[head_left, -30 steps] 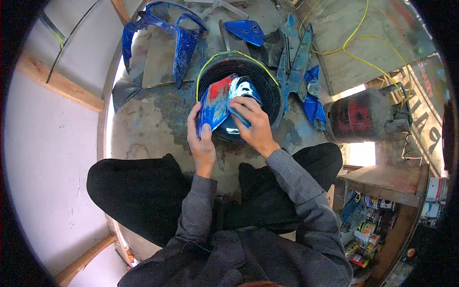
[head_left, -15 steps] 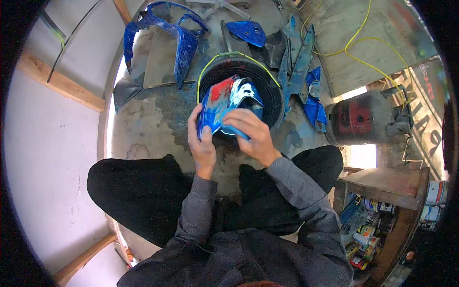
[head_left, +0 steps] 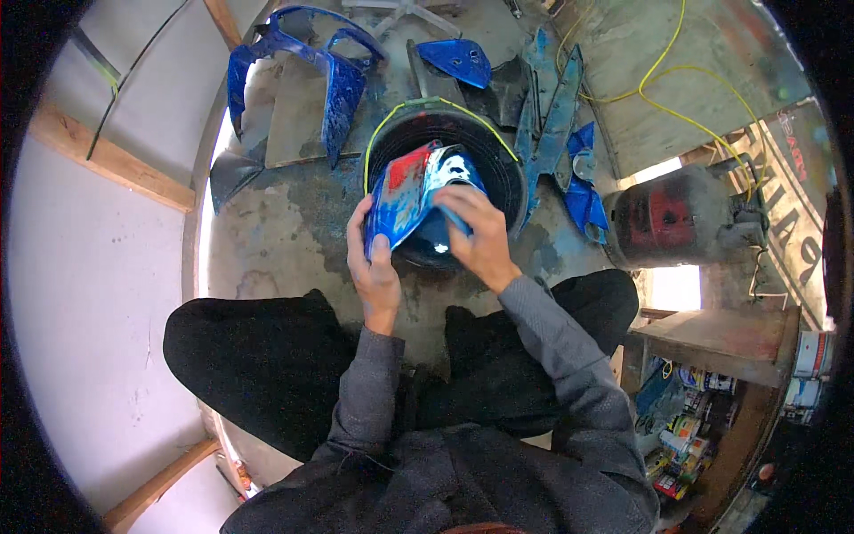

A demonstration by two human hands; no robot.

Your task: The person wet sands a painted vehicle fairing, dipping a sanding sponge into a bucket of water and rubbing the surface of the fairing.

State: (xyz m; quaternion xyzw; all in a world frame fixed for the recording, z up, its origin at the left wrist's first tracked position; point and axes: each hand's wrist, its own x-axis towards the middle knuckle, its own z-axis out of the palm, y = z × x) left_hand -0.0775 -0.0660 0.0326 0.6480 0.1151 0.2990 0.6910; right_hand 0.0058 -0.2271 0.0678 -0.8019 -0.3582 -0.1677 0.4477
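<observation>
My left hand [head_left: 374,271] grips the near left edge of a blue plastic fairing panel [head_left: 400,196] with red, grey and white worn patches. Tilted, the panel is held over a black bucket [head_left: 509,205] with a yellow-green handle [head_left: 384,120]. On the panel's right side lies my right hand [head_left: 479,233], fingers curled and pressed on a thin light-blue pad [head_left: 455,219]. Most of that pad is hidden under the fingers, so whether it is a sponge or a sanding sheet cannot be made out.
Beyond the bucket lie a large blue fairing frame [head_left: 342,98] and a small blue panel [head_left: 455,62]. Long dull-blue strips [head_left: 560,107] and a crumpled-looking blue part [head_left: 584,191] lie to the right. Further right are a dark red-marked tank [head_left: 663,218], a yellow hose [head_left: 658,67] and a wooden shelf [head_left: 721,334].
My right hand has shifted slightly up and right across the panel, its fingers now nearer the white patch. My left hand keeps its grip.
</observation>
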